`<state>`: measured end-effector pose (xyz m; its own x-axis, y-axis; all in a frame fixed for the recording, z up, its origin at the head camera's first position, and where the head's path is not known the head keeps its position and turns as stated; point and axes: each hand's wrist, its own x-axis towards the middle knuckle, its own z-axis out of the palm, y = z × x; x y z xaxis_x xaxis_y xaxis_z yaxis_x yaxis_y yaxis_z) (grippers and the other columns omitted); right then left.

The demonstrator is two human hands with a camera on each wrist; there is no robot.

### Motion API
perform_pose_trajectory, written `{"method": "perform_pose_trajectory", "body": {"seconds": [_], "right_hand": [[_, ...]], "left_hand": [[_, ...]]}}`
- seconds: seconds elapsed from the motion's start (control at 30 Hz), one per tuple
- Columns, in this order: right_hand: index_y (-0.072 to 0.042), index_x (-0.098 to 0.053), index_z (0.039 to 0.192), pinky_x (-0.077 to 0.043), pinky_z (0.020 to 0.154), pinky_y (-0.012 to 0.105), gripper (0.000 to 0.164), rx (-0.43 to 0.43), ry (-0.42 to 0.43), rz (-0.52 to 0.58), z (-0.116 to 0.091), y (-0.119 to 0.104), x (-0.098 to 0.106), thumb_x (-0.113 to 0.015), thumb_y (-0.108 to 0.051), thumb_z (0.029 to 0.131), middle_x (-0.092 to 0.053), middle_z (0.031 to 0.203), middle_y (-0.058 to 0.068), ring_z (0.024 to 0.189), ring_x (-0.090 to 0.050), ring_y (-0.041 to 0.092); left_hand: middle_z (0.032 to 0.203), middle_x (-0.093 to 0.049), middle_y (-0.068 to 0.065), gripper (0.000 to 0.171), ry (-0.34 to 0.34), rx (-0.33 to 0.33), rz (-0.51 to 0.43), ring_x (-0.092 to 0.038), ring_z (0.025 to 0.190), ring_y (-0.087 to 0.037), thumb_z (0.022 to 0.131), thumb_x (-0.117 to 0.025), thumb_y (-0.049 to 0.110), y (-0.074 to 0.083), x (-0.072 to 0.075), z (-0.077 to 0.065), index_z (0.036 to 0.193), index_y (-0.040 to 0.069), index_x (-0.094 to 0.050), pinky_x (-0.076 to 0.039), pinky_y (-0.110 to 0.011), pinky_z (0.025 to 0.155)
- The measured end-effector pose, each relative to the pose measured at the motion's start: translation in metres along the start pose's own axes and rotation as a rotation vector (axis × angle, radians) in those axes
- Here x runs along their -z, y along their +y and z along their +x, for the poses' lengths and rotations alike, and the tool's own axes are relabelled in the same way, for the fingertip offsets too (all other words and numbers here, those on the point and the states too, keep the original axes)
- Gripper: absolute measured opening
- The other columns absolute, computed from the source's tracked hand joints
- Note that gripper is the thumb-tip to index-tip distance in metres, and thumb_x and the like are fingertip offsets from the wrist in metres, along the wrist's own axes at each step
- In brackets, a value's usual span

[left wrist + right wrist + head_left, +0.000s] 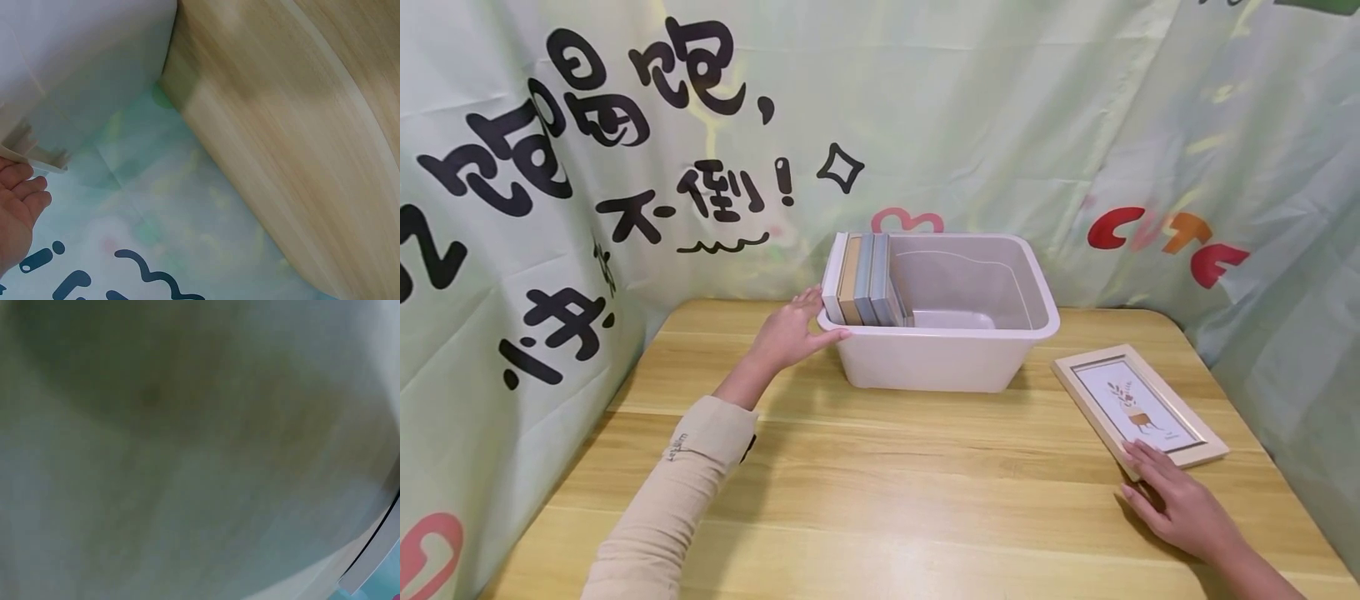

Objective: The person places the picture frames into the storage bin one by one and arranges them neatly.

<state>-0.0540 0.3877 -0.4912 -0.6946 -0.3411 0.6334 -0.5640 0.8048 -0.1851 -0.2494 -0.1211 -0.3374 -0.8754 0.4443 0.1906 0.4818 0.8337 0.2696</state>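
A pale grey-lilac plastic bin [936,360] stands at the back of the table. Several book-like blocks in white, tan and blue-grey [863,283] stand upright side by side at its left end. My left hand [787,332] holds the bin's left rim, thumb along the front edge; in the left wrist view its fingers [26,187] lie under the rim handle. On the right lies a light wooden picture frame [1093,400] with a plant print, face up. My right hand [1180,500] touches its near corner, fingers on the border and thumb spread apart beside it.
The wood-grain table [880,483] has rounded back corners. A printed fabric curtain [1000,125] with black characters and coloured letters surrounds it at the back and sides. The right wrist view is mostly blurred by something very close.
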Motion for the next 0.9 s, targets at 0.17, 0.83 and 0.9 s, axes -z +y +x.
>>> {"method": "perform_pose_trajectory", "body": {"seconds": [0.17,0.83,0.9], "right_hand": [[0.000,-0.059,0.122,-0.014,0.113,0.010,0.062,0.008,0.002,-0.008,-0.003,0.001,0.006,-0.043,-0.052,0.093,-0.030,0.145,-0.021,0.137,-0.024,-0.006],[0.014,-0.062,0.089,-0.035,0.101,0.014,0.055,0.135,0.338,-0.185,0.061,0.004,-0.002,-0.044,-0.038,0.095,-0.061,0.080,0.027,0.075,-0.053,0.040],[0.014,-0.062,0.090,-0.043,0.089,0.026,0.055,0.121,0.345,-0.208,0.071,0.007,-0.004,-0.044,-0.038,0.095,-0.060,0.079,0.026,0.073,-0.053,0.042]], "left_hand": [[0.147,-0.032,-0.021,0.074,0.013,-0.002,-0.003,-0.033,0.134,-0.039,0.085,-0.059,0.049,-0.001,-0.001,0.001,0.133,-0.006,-0.044,-0.032,-0.049,0.109],[0.146,-0.034,-0.022,0.078,0.041,-0.020,-0.028,-0.035,0.133,-0.038,0.084,-0.059,0.050,-0.004,-0.002,-0.001,0.137,-0.004,-0.040,-0.032,-0.049,0.109],[0.146,-0.034,-0.021,0.078,0.035,-0.017,-0.027,-0.034,0.134,-0.038,0.085,-0.059,0.051,-0.004,-0.003,-0.001,0.137,-0.004,-0.040,-0.032,-0.049,0.109]]}}
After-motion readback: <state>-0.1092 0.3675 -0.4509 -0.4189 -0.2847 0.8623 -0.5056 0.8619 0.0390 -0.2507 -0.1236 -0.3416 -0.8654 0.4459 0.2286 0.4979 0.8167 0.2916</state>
